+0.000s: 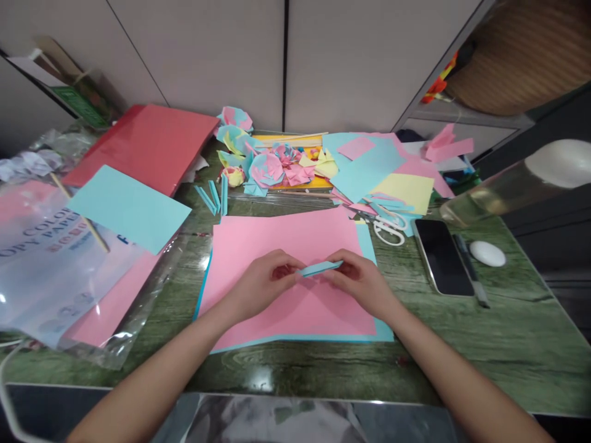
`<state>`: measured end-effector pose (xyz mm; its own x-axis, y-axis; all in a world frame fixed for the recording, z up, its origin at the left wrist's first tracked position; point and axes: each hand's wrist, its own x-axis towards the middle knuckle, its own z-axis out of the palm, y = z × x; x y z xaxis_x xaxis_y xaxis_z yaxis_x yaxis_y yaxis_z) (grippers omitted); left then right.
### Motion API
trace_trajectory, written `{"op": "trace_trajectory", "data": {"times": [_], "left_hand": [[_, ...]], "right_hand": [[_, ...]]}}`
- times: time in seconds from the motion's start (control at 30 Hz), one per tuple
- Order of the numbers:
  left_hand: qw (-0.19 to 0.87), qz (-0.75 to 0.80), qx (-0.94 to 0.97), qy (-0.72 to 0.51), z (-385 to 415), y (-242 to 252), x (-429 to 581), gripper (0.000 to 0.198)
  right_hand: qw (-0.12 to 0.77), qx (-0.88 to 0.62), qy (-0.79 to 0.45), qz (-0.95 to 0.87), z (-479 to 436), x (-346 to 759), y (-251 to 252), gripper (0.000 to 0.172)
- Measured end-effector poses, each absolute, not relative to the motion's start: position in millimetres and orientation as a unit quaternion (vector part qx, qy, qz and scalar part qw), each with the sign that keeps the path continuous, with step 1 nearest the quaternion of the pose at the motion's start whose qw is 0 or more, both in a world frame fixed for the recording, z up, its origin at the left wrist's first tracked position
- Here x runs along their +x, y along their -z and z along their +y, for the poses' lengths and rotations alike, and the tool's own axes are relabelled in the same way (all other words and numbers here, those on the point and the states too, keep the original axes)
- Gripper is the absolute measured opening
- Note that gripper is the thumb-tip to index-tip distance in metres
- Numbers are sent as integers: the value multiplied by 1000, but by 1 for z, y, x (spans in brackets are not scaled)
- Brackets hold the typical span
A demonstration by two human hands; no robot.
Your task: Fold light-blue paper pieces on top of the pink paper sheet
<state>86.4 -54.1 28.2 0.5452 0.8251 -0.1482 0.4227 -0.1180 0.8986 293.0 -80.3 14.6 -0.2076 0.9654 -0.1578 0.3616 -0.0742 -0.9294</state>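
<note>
Both hands meet over a pink paper sheet (pixel 286 237) that lies on a blue sheet (pixel 385 331) in the middle of the green table. Between them is a narrow folded blue paper strip (pixel 321 267). My left hand (pixel 263 284) pinches its left end and my right hand (pixel 360 280) pinches its right end, fingers closed on it. The strip is held just above the pink sheet.
White scissors (pixel 390 231), a dark phone (pixel 441 255), a pen (pixel 471 271) and a white oval object (pixel 487 253) lie to the right. Folded paper flowers (pixel 270 166) and loose blue strips (pixel 213 198) sit behind. A plastic paper pack (pixel 50 271) and red sheets (pixel 148 144) are left.
</note>
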Motion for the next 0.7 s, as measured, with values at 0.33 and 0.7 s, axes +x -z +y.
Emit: {"op": "trace_trajectory", "data": {"times": [0.33,0.7], "left_hand": [[500,451,697,-246,-59,-23,90,20],[592,451,581,-331,-65,-26,98,16]], "right_hand": [[337,-543,-472,-607,-88,292,-19,12],[441,-550,-381,-598,-90,294,-16,27]]}}
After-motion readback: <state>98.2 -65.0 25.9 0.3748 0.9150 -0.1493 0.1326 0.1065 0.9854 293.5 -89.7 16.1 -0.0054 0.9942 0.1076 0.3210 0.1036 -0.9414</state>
